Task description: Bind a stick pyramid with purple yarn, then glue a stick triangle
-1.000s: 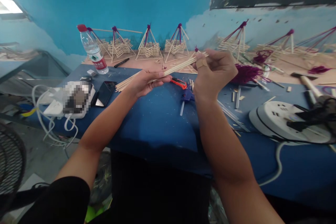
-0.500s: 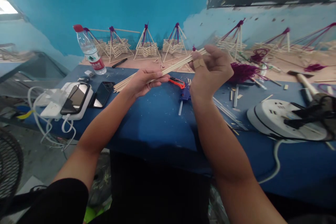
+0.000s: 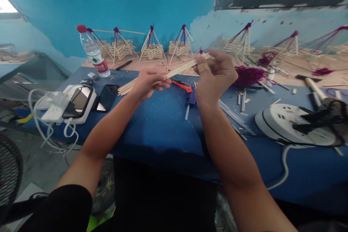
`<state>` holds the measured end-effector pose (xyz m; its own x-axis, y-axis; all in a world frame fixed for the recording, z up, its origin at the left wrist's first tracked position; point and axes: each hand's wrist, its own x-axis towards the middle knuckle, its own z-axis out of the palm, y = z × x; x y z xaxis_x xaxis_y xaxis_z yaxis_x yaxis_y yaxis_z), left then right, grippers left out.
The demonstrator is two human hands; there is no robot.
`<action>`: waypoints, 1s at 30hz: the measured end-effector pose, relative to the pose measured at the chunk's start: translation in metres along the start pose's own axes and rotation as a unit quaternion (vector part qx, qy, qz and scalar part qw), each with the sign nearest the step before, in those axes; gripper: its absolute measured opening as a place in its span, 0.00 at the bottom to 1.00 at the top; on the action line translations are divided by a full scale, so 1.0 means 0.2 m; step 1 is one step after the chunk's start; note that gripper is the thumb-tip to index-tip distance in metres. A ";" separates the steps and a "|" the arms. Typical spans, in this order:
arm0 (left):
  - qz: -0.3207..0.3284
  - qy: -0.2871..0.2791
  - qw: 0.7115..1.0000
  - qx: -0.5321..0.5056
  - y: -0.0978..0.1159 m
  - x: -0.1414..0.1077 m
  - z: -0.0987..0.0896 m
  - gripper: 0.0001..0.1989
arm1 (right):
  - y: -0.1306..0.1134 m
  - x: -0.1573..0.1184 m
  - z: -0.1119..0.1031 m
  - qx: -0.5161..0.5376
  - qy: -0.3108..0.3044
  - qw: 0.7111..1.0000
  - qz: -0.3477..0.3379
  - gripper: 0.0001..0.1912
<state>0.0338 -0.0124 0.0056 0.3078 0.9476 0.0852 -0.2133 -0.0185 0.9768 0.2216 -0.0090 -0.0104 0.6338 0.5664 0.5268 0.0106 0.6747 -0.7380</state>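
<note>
A bundle of thin wooden sticks (image 3: 181, 69) slants above the blue tabletop, its right end higher than its left. My left hand (image 3: 150, 83) is closed around the middle of the bundle, and the lower ends fan out past the wrist. My right hand (image 3: 216, 74), with a tan bandage on the thumb, pinches the upper ends. Just below the sticks lie an orange utility knife (image 3: 181, 86) and a blue glue gun (image 3: 191, 97) with a clear glue stick. Purple yarn (image 3: 250, 76) is heaped to the right of my right hand.
Stick frames tied with purple yarn (image 3: 152, 45) line the wall. On the left are a water bottle (image 3: 95, 54), a phone (image 3: 107, 97) and a white charger (image 3: 81, 105) with cables. A round power strip (image 3: 288, 125) and a hammer (image 3: 315, 87) are on the right.
My right hand has moved slightly left and down along with the upper stick ends. My left hand has shifted a little left, still around the bundle.
</note>
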 end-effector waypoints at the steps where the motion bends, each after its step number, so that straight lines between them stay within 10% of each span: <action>1: -0.002 0.002 1.000 0.008 0.00 0.00 0.00 0.06 | 0.01 0.00 0.00 0.003 -0.004 1.000 0.001 0.14; 30: 0.079 0.076 0.989 -0.097 0.03 -0.01 -0.04 0.30 | 0.15 0.06 -0.04 0.088 -0.002 0.996 -0.003 0.16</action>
<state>0.0243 -0.0118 0.0106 0.1170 0.9749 0.1896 -0.4268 -0.1230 0.8960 0.2355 0.0134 -0.0291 0.6317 0.5634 0.5324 -0.1212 0.7502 -0.6501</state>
